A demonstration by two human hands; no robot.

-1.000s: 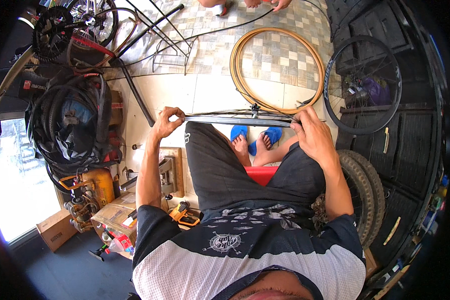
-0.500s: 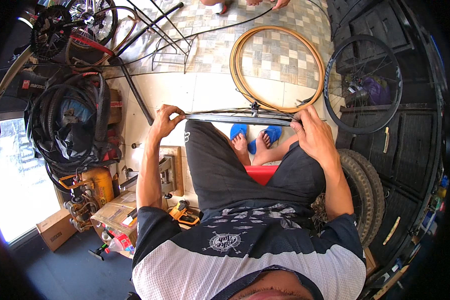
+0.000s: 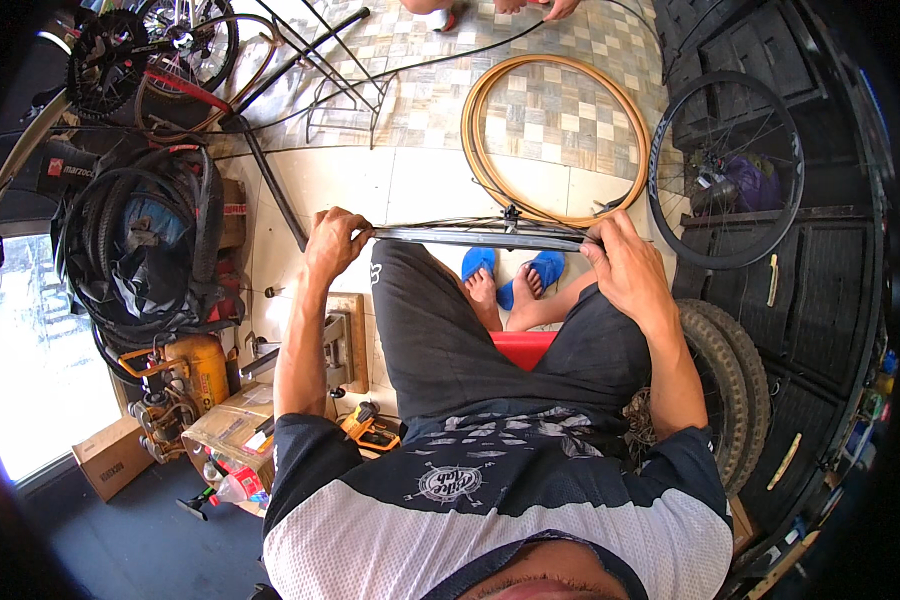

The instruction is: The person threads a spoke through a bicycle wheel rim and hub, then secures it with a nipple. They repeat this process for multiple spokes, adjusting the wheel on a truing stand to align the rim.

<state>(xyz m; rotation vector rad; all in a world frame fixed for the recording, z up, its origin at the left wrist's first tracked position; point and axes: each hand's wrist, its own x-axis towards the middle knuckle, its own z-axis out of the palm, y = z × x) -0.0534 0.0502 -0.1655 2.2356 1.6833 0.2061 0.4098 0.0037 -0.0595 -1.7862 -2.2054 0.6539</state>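
Observation:
I sit on a red stool [image 3: 522,345] with a bicycle wheel [image 3: 480,236] lying flat across my knees, seen edge-on. My left hand [image 3: 336,240] grips its left rim and tyre, fingers curled over the edge. My right hand [image 3: 622,262] grips the right side of the rim, thumb pressing on the tyre. Both feet wear blue sandals [image 3: 510,270] below the wheel.
Tan tyres [image 3: 555,140] lie on the tiled floor ahead. A spoked wheel [image 3: 725,170] leans against black crates on the right. Knobbly tyres [image 3: 720,380] stand by my right elbow. Black tyres and tubes [image 3: 145,250], a yellow compressor [image 3: 185,370], and cardboard boxes [image 3: 225,435] crowd the left. Another person's hands [image 3: 530,8] show at the top.
Both hands have stayed on the wheel's rim; the left hand shifted slightly along the edge. Nothing else has moved.

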